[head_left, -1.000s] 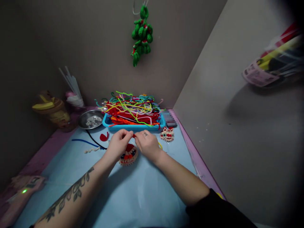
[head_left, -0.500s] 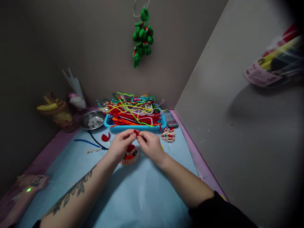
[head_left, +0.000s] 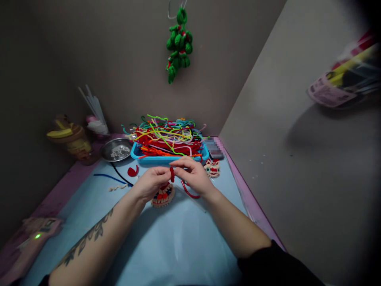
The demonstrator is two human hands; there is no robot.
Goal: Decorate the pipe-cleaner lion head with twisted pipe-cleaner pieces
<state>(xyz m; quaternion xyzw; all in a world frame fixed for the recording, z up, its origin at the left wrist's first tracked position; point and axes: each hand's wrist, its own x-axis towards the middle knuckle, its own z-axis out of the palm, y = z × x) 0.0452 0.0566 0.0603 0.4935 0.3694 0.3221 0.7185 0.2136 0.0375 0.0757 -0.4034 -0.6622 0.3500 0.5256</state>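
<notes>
My left hand (head_left: 153, 182) pinches a short, curled piece of red pipe cleaner (head_left: 172, 174) above the table. My right hand (head_left: 192, 174) meets it from the other side, thumb against the piece and fingers bent over it. Below my left hand lies a round pipe-cleaner ornament (head_left: 163, 197) in cream, red, orange and blue, its top partly hidden. Beneath my right hand shows a tool with red curved handles (head_left: 190, 193); the rest of it is covered. A red coiled pipe-cleaner piece (head_left: 132, 171) rests to the left.
Behind my hands stands a blue tray (head_left: 166, 160) heaped with coloured pipe cleaners (head_left: 169, 137). A metal bowl (head_left: 116, 150) with small pale pieces is left of it. A cream-and-red ornament (head_left: 212, 169) and a phone-like slab (head_left: 214, 148) lie right. Blue and black stems (head_left: 108, 178) lie left.
The red piece now hangs lower and more upright between my fingers. My right hand has lifted and spread a little, uncovering the red-handled tool beneath it.
</notes>
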